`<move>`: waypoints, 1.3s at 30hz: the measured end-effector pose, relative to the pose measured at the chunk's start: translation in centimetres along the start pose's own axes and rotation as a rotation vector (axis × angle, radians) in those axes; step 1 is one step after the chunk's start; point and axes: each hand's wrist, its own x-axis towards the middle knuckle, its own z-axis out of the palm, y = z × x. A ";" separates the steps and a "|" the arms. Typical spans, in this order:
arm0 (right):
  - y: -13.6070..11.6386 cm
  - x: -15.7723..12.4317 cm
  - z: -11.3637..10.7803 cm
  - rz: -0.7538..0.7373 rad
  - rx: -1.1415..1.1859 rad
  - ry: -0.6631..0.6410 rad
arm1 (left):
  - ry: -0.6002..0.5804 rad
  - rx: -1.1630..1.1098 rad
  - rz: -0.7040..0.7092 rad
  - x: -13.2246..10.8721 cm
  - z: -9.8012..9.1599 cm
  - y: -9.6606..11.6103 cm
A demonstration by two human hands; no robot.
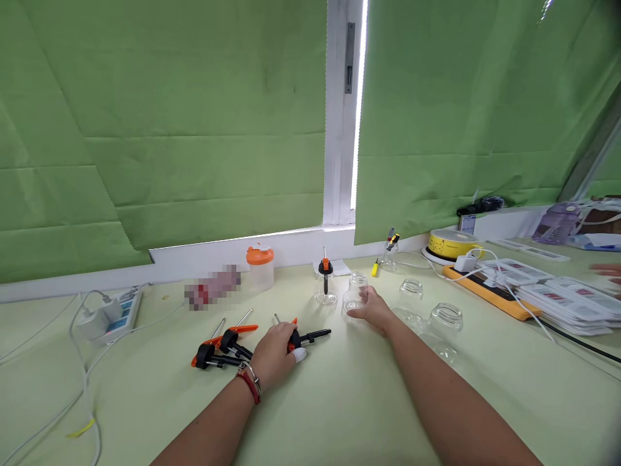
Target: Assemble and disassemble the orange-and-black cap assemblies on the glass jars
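Observation:
My left hand (277, 348), a white wrap on its thumb, is closed on a black-and-orange jar top (308, 337) with a metal rod, low over the table. Around a small clear glass jar (358, 285), the fingers of my right hand (374, 309) are curled; the jar is upright. Just left of it stands another glass jar (326, 296) fitted with a black-and-orange top (325, 265), its rod pointing up. Two similar tops (207, 355) lie left of my left hand. Two open glass jars (445, 320) stand beside my right forearm.
An orange-lidded cup (261, 268) stands by the wall. Cables run from a power strip (119, 317) at left. A yellow round tin (451, 243), an orange-and-black power strip (490, 292) and stacked white packs (572, 304) occupy the right. Another person's hand (609, 270) shows at the right edge.

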 end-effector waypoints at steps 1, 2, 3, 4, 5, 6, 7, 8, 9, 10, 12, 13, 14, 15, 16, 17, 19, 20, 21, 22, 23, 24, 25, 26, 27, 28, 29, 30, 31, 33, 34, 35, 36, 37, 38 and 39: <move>-0.1 -0.2 -0.1 -0.001 0.020 -0.018 | 0.011 -0.005 0.000 0.0 0.1 0.0; -0.1 -0.5 -0.1 -0.005 0.047 -0.025 | 0.023 -0.020 -0.004 0.1 0.2 0.0; -0.2 -0.8 0.0 -0.010 0.079 -0.017 | 0.038 -0.045 -0.013 0.2 0.2 0.1; -0.2 -1.1 0.0 -0.018 0.119 0.003 | 0.060 -0.077 -0.029 0.2 0.3 0.1; -0.3 -1.4 0.0 -0.026 0.163 0.023 | 0.087 -0.116 -0.049 0.3 0.4 0.1; -0.3 -1.7 0.0 -0.038 0.212 0.033 | 0.119 -0.158 -0.073 0.4 0.5 0.0; -0.3 -2.0 0.0 -0.052 0.264 0.031 | 0.154 -0.203 -0.098 0.5 0.6 0.0; -0.4 -2.2 -0.1 -0.066 0.315 0.015 | 0.187 -0.249 -0.122 0.6 0.6 -0.1; -0.4 -2.5 -0.2 -0.079 0.362 -0.010 | 0.216 -0.298 -0.146 0.7 0.7 -0.3; -0.5 -2.8 -0.4 -0.093 0.399 -0.040 | 0.239 -0.350 -0.163 0.7 0.7 -0.4; -0.6 -3.1 -0.8 -0.113 0.431 -0.100 | 0.273 -0.441 -0.167 0.8 0.7 -0.8; -0.7 -3.3 -0.9 -0.122 0.424 -0.131 | 0.290 -0.466 -0.153 0.8 0.7 -1.0; -0.8 -3.4 -1.1 -0.132 0.403 -0.164 | 0.309 -0.474 -0.132 0.9 0.6 -1.2; -0.9 -3.5 -1.2 -0.143 0.372 -0.192 | 0.331 -0.470 -0.107 0.9 0.6 -1.4; -1.1 -3.6 -1.3 -0.150 0.330 -0.213 | 0.350 -0.459 -0.080 0.9 0.6 -1.6; -1.3 -3.8 -1.5 -0.154 0.279 -0.224 | 0.362 -0.444 -0.060 1.0 0.5 -1.8; -1.9 -4.0 -1.8 -0.176 0.151 -0.223 | 0.364 -0.425 -0.042 1.1 0.5 -2.1; -2.2 -4.2 -2.0 -0.200 0.084 -0.212 | 0.356 -0.421 -0.044 1.2 0.6 -2.2; -2.5 -4.3 -2.2 -0.233 0.022 -0.200 | 0.346 -0.416 -0.047 1.2 0.6 -2.3; -2.9 -4.5 -2.3 -0.274 -0.033 -0.192 | 0.335 -0.412 -0.047 1.2 0.6 -2.3; -3.2 -4.7 -2.5 -0.320 -0.077 -0.190 | 0.326 -0.411 -0.044 1.2 0.6 -2.4; -3.5 -4.8 -2.6 -0.362 -0.112 -0.195 | 0.317 -0.414 -0.038 1.1 0.7 -2.4; -3.7 -4.9 -2.7 -0.395 -0.138 -0.208 | 0.306 -0.420 -0.031 1.1 0.7 -2.3; -4.0 -5.0 -2.7 -0.420 -0.158 -0.226 | 0.290 -0.428 -0.024 1.1 0.6 -2.3; -4.2 -5.2 -2.7 -0.436 -0.169 -0.249 | 0.275 -0.435 -0.016 1.0 0.6 -2.2; -4.4 -5.3 -2.6 -0.443 -0.175 -0.276 | 0.259 -0.441 -0.008 1.0 0.6 -2.2; -4.5 -5.3 -2.5 -0.442 -0.174 -0.302 | 0.242 -0.445 0.000 0.9 0.6 -2.2; -4.6 -5.4 -2.4 -0.436 -0.168 -0.326 | 0.226 -0.447 0.007 0.9 0.6 -2.1; -4.7 -5.5 -2.2 -0.428 -0.160 -0.349 | 0.211 -0.447 0.010 0.9 0.6 -2.1; -4.8 -5.7 -1.8 -0.417 -0.137 -0.386 | 0.180 -0.452 0.003 0.8 0.6 -2.0; -4.8 -5.8 -1.5 -0.413 -0.124 -0.400 | 0.162 -0.458 -0.005 0.8 0.6 -2.0; -4.8 -6.0 -1.1 -0.410 -0.110 -0.415 | 0.145 -0.465 -0.010 0.8 0.6 -1.9; -4.9 -6.2 -0.8 -0.409 -0.095 -0.432 | 0.130 -0.471 -0.012 0.7 0.7 -1.8; -5.0 -6.4 -0.4 -0.408 -0.079 -0.449 | 0.117 -0.476 -0.011 0.7 0.7 -1.7; -5.1 -6.6 -0.1 -0.407 -0.064 -0.467 | 0.108 -0.478 -0.005 0.6 0.7 -1.5; -5.3 -6.8 0.3 -0.403 -0.049 -0.486 | 0.101 -0.479 0.005 0.6 0.7 -1.4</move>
